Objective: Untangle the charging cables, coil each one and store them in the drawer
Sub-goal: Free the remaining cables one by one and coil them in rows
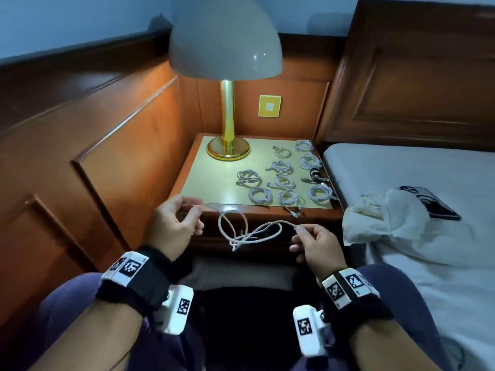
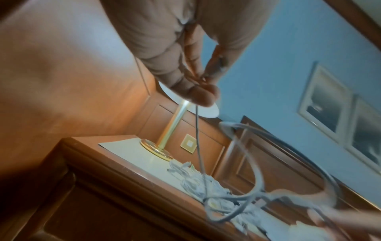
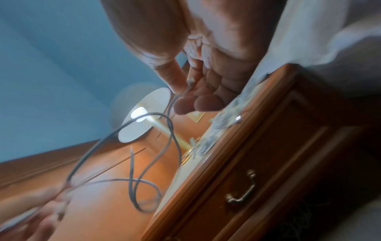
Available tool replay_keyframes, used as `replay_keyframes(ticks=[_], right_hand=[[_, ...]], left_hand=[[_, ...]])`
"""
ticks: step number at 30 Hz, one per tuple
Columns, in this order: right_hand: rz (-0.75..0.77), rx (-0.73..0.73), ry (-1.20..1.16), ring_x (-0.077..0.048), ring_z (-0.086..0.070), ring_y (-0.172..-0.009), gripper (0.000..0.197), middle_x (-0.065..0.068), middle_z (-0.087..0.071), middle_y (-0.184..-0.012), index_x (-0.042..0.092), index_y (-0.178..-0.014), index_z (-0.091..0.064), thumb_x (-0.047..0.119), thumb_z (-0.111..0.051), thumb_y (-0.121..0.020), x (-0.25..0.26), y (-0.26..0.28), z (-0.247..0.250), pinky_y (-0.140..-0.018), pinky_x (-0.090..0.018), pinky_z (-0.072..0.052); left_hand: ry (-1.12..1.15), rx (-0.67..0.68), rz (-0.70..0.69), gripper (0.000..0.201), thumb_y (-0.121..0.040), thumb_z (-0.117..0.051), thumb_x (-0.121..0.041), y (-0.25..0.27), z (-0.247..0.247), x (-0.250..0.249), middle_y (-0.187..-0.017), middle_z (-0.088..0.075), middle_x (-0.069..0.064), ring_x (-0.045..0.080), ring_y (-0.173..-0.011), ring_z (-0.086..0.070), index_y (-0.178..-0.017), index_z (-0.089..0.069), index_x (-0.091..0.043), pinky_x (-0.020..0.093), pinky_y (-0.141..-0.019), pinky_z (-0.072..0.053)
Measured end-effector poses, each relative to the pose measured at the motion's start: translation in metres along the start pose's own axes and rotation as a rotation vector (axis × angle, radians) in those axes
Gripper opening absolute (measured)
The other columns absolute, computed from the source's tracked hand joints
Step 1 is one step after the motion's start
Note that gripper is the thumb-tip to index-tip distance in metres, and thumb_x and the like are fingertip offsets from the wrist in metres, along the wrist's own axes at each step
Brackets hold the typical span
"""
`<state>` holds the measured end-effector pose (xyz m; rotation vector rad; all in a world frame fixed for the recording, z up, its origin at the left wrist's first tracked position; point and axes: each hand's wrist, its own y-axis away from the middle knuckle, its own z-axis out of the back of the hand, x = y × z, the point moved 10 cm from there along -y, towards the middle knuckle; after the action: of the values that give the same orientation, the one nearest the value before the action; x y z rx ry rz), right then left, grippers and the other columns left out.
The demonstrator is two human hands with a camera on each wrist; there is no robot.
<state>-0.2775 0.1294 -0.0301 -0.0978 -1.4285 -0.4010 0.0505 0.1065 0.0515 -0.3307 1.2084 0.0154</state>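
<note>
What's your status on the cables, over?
Left hand and right hand each pinch an end of one white cable, still looped. Coiled cables on nightstand. Drawer closed.

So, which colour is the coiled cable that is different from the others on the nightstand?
Black; the black coiled cable shows best in the head view.

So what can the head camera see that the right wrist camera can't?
Only the head view shows the phone on the bed, the black cable among the coils, and both wrist cameras. Only the right wrist view shows the drawer handle on the nightstand. Both show the lamp, the coils, and the left hand and right hand pinching the loose white cable.
</note>
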Motion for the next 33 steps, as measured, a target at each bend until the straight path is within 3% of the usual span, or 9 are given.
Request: replay_keyframes(ticks=[5,7,9,13,18,23,26,30,33], right_hand=[[-0.091,-0.058,-0.122,-0.016,-0.065,-0.058,0.011,-0.008,-0.065,-0.078,0.008,-0.095,-0.062,0.017,-0.057,-0.1,-0.025,0.002,0.043,-0.046,-0.028,-0.048],[-0.092,-0.037,-0.172,-0.015,-0.065,-0.057,0.011,-0.009,-0.066,-0.079,0.007,-0.093,-0.062,0.016,-0.058,-0.099,-0.029,0.006,0.045,-0.045,-0.026,-0.049],[-0.07,0.012,-0.198,-0.016,-0.066,-0.058,0.011,-0.009,-0.068,-0.079,0.008,-0.093,-0.063,0.015,-0.06,-0.099,-0.028,0.01,0.04,-0.046,-0.026,-0.049],[0.033,0.151,-0.196,-0.019,-0.07,-0.066,0.009,-0.01,-0.071,-0.078,0.006,-0.095,-0.063,0.01,-0.057,-0.1,-0.015,0.018,0.015,-0.053,-0.027,-0.05],[0.107,0.304,-0.162,-0.021,-0.072,-0.074,0.009,-0.009,-0.075,-0.08,0.005,-0.099,-0.061,0.009,-0.054,-0.101,-0.009,0.027,-0.017,-0.06,-0.026,-0.05],[0.098,0.425,-0.23,-0.022,-0.072,-0.077,0.019,-0.013,-0.075,-0.086,0.003,-0.102,-0.061,0.02,-0.059,-0.093,0.002,0.036,-0.027,-0.063,-0.027,-0.052],[0.076,0.45,-0.303,-0.023,-0.072,-0.078,0.023,-0.015,-0.075,-0.088,0.005,-0.103,-0.06,0.023,-0.058,-0.089,0.005,0.032,-0.029,-0.064,-0.028,-0.053],[0.081,0.343,-0.368,-0.022,-0.07,-0.078,0.022,-0.011,-0.072,-0.088,0.008,-0.1,-0.061,0.026,-0.06,-0.088,0.006,0.014,-0.014,-0.062,-0.029,-0.052],[0.053,0.315,-0.434,-0.021,-0.07,-0.078,0.02,-0.01,-0.071,-0.089,0.008,-0.098,-0.061,0.025,-0.059,-0.088,0.005,0.007,-0.011,-0.064,-0.031,-0.052]], left_hand=[[0.094,-0.138,0.118,0.01,-0.096,-0.062,-0.008,-0.008,0.012,0.022,-0.075,-0.071,0.013,0.012,-0.059,-0.069,-0.102,-0.067,-0.001,0.029,-0.063,-0.061],[0.097,-0.115,0.164,0.002,-0.094,-0.064,-0.007,-0.006,0.002,0.031,-0.084,-0.071,0.015,0.02,-0.072,-0.073,-0.094,-0.066,-0.007,0.029,-0.068,-0.062],[0.047,-0.067,0.182,0.008,-0.09,-0.07,-0.014,-0.004,-0.011,0.037,-0.09,-0.071,0.008,0.026,-0.084,-0.072,-0.095,-0.065,-0.017,0.043,-0.083,-0.061],[-0.181,0.133,0.165,0.06,-0.089,-0.073,-0.021,0.009,-0.043,0.034,-0.124,-0.058,0.0,0.017,-0.109,-0.061,-0.142,-0.046,-0.016,0.03,-0.095,-0.047],[-0.199,0.455,0.004,0.05,-0.087,-0.076,-0.021,0.04,-0.095,0.018,-0.113,-0.066,-0.012,0.003,-0.106,-0.064,-0.132,-0.056,-0.027,0.011,-0.079,-0.048],[-0.211,0.744,-0.088,0.059,-0.085,-0.076,-0.034,0.065,-0.132,0.014,-0.13,-0.057,-0.027,-0.008,-0.124,-0.05,-0.138,-0.051,-0.041,0.021,-0.099,-0.047],[-0.218,0.84,-0.084,0.035,-0.086,-0.076,-0.034,0.071,-0.145,0.012,-0.113,-0.068,-0.022,-0.006,-0.11,-0.06,-0.12,-0.065,-0.035,0.023,-0.098,-0.048],[-0.259,0.892,-0.079,0.007,-0.086,-0.076,-0.028,0.073,-0.153,0.02,-0.088,-0.074,-0.008,0.005,-0.082,-0.069,-0.091,-0.071,-0.028,0.028,-0.081,-0.058],[-0.253,0.883,-0.068,0.015,-0.089,-0.071,-0.016,0.07,-0.158,0.027,-0.082,-0.073,-0.007,0.007,-0.076,-0.068,-0.09,-0.067,-0.029,0.029,-0.078,-0.057]])
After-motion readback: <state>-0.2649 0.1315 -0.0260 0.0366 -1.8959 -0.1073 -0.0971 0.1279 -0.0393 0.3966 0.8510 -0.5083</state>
